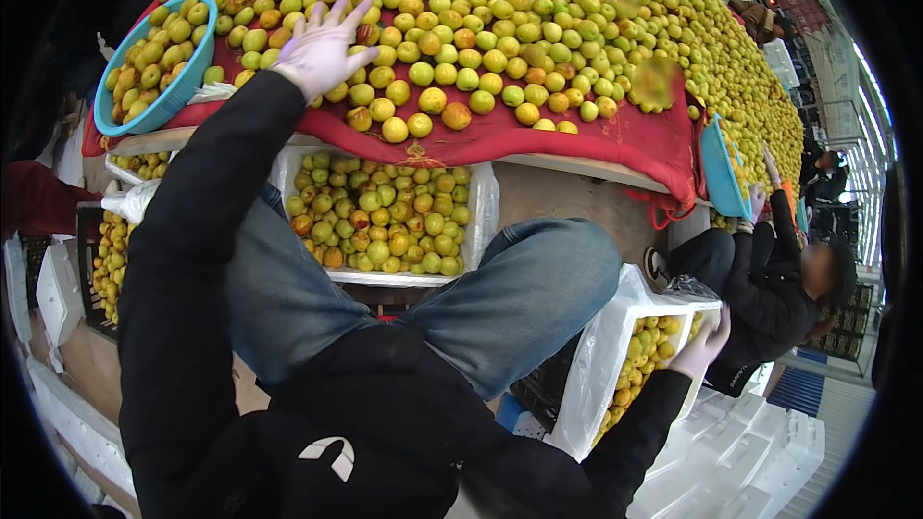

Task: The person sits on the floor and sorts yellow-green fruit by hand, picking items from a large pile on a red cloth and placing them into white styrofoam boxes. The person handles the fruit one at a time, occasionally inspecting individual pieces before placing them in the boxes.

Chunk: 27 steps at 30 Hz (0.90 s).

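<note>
A thin pale lilac glove covers my left hand (pixel 323 50), which is stretched over the near left of a wide heap of fruit. Its fingers are spread, with no fruit visibly gripped. The small round fruits (pixel 519 29) are yellow-green, some blushed brownish red, and look like jujubes. Under them lies a red cloth (pixel 615 149). Low on the right, my gloved right hand (pixel 700 344) is at the far side of a white foam box (pixel 588 375) lined with clear film and partly filled with fruit. Its fingers appear loosely apart, with nothing visible in them.
Between my knees stands another fruit-filled foam box (pixel 332 275). Blue basins sit at the table's left (pixel 183 86) and right (pixel 713 168). Beside me on the right, a person in dark clothes (pixel 784 298) reaches toward the heap. Stacked foam boxes (pixel 740 452) stand at lower right.
</note>
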{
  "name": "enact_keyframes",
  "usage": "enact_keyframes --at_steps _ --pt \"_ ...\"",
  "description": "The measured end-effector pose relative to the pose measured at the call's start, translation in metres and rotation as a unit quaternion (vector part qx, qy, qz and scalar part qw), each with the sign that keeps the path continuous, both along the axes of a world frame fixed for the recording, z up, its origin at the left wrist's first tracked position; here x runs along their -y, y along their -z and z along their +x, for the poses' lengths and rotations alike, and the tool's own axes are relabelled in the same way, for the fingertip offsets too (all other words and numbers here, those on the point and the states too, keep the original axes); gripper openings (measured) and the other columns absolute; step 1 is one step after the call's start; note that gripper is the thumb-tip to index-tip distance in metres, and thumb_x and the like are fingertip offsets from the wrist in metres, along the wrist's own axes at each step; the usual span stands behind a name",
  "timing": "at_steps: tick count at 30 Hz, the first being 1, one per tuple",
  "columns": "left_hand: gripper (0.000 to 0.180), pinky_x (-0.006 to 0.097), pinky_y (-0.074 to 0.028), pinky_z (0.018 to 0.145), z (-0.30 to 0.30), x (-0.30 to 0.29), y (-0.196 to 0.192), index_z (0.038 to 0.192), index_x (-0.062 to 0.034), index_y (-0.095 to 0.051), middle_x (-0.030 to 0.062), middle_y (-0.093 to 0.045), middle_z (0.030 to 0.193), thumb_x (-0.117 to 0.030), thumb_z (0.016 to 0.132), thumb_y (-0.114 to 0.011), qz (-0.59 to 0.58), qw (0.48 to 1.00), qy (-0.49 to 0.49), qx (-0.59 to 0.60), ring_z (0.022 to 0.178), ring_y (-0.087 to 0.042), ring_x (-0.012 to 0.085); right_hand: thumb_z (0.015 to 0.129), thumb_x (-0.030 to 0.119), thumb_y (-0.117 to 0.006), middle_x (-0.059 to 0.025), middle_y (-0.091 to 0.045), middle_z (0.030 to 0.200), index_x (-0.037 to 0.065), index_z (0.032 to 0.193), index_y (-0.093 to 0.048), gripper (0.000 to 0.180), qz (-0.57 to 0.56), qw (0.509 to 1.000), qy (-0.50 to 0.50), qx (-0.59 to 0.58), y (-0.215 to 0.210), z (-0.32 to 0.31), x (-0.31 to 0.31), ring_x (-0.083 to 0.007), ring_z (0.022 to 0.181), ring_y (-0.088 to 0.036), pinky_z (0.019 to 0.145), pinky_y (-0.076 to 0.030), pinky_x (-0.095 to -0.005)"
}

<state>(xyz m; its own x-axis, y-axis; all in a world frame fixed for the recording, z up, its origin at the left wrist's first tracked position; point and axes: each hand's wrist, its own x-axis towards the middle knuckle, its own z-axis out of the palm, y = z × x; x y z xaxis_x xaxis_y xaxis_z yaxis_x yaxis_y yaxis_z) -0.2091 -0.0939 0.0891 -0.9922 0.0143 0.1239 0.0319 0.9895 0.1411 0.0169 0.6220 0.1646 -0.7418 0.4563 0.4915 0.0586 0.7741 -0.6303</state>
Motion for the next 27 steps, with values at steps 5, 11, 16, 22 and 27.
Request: enact_keyframes --at_steps 5,11,16,22,27 --pt "0.078 0.062 -0.009 0.125 -0.045 -0.033 0.019 0.165 -0.0269 -0.027 0.0208 -0.023 0.17 -0.07 0.1 -0.039 -0.04 0.993 -0.092 0.058 0.156 -0.02 0.0455 0.096 0.002 -0.061 -0.0162 -0.059 0.145 -0.002 0.142 -0.055 0.047 0.028 0.952 -0.291 0.091 -0.007 -0.139 0.172 -0.0263 0.139 -0.051 0.119 -0.035 -0.0393" --pt "0.071 0.057 -0.018 0.127 -0.005 -0.075 0.018 0.162 -0.0128 -0.031 0.02 -0.027 0.168 -0.053 0.105 -0.043 -0.023 0.99 0.11 0.079 0.157 -0.02 0.0411 0.096 0.028 -0.07 -0.0197 -0.06 0.143 0.005 0.141 -0.059 0.052 0.117 0.839 -0.482 0.224 0.033 -0.27 0.298 -0.0332 0.133 -0.057 0.113 -0.043 -0.0396" --pt "0.063 0.049 -0.032 0.123 0.044 -0.046 -0.018 0.159 -0.0112 -0.039 0.0167 -0.029 0.168 -0.041 0.105 -0.051 0.046 0.967 0.187 0.17 0.156 -0.024 0.0373 0.095 0.049 -0.065 -0.0247 -0.047 0.155 0.017 0.149 -0.056 0.063 0.211 0.886 -0.37 0.184 0.083 -0.354 0.37 -0.0442 0.147 -0.038 0.121 -0.027 -0.0573" --pt "0.056 0.051 -0.035 0.118 0.066 -0.012 0.002 0.149 -0.0038 -0.049 0.0212 -0.045 0.156 -0.032 0.101 -0.058 0.068 0.993 0.097 -0.01 0.144 -0.04 0.0413 0.093 0.045 -0.066 -0.0261 -0.039 0.159 0.007 0.152 -0.046 0.073 0.278 0.829 -0.456 0.165 0.105 -0.285 0.422 -0.0476 0.148 -0.033 0.122 -0.025 -0.0596" --pt "0.05 0.048 -0.033 0.12 0.052 -0.004 0.004 0.147 -0.0041 -0.052 0.0188 -0.047 0.155 -0.026 0.103 -0.056 0.057 0.993 0.095 -0.034 0.145 -0.041 0.0368 0.098 0.024 -0.062 -0.016 -0.071 0.126 0.013 0.126 -0.071 0.032 0.143 0.811 -0.546 0.157 0.072 -0.269 0.412 -0.0338 0.128 -0.061 0.109 -0.048 -0.0419"
